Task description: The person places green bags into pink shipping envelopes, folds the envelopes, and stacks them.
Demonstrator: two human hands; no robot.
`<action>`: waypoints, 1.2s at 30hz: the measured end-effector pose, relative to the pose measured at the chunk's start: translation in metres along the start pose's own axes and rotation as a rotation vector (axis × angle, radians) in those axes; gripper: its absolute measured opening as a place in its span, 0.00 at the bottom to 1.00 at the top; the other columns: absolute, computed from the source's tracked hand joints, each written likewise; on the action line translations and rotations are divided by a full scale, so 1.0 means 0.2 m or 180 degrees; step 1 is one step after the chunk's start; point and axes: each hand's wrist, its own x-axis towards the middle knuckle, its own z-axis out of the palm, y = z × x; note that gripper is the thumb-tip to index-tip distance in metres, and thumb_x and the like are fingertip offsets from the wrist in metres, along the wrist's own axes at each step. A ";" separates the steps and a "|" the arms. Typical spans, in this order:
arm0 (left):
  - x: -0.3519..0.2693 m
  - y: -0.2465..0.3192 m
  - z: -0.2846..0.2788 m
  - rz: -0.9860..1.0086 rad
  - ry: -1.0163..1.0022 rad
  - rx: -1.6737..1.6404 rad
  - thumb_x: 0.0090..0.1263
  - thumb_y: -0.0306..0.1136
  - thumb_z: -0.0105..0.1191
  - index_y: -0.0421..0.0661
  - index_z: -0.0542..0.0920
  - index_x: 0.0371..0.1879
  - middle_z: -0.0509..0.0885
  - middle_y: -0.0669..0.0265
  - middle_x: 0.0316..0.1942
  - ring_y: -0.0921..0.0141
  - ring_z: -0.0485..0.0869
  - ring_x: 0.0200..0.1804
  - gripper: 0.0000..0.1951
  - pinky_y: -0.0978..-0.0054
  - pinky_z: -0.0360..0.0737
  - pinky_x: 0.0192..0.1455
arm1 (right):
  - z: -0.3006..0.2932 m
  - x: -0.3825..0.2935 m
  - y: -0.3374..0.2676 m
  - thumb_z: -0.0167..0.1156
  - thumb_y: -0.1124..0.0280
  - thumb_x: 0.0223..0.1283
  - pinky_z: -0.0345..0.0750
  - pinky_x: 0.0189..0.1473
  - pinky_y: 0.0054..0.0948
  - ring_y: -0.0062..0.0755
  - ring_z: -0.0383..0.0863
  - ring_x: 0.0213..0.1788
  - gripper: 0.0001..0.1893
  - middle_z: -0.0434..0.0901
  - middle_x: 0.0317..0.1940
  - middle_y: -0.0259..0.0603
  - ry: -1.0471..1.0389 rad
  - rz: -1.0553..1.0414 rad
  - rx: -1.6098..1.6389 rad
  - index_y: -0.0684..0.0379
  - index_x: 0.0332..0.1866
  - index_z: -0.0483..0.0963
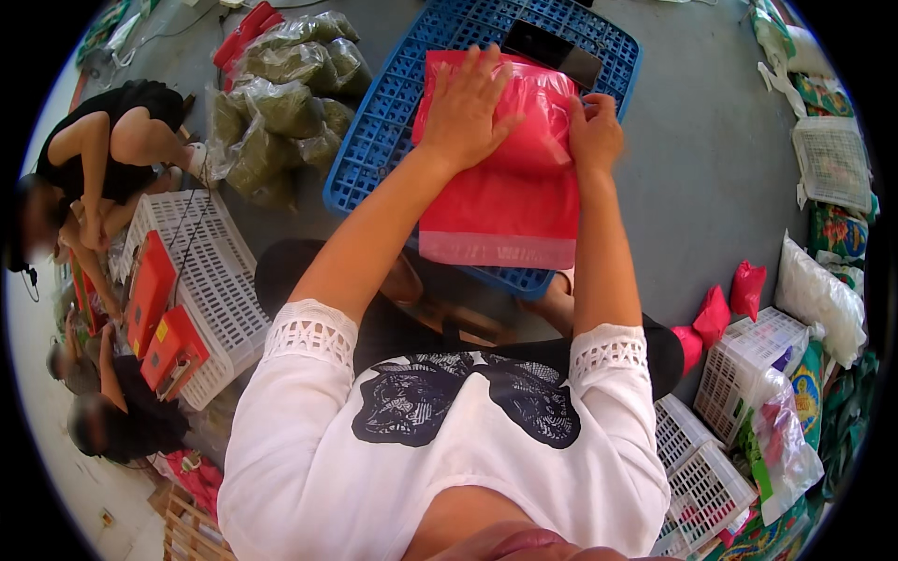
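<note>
A pink-red plastic mailer bag, bulging in its upper half, lies across an upturned blue plastic crate. Its near end has a paler translucent strip. My left hand rests palm down with fingers apart on the bag's upper left part. At the bag's right edge is my right hand, its fingers bent; whether they pinch the film cannot be told. A dark smartphone lies on the crate just beyond the bag.
Clear bags of green material are piled left of the crate. Further left, people sit beside a white crate bearing red devices. Small pink parcels, white baskets and a stuffed white sack stand at the right.
</note>
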 end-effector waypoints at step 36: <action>-0.15 -0.09 0.12 -0.0207 -0.0450 -0.0854 0.66 0.57 0.48 0.50 0.55 0.73 0.49 0.63 0.76 0.58 0.45 0.77 0.39 0.46 0.43 0.74 | 0.00 0.10 0.01 0.45 0.30 0.58 0.74 0.52 0.40 0.56 0.81 0.48 0.41 0.82 0.40 0.61 -0.1823 0.1026 -0.0154 0.68 0.36 0.81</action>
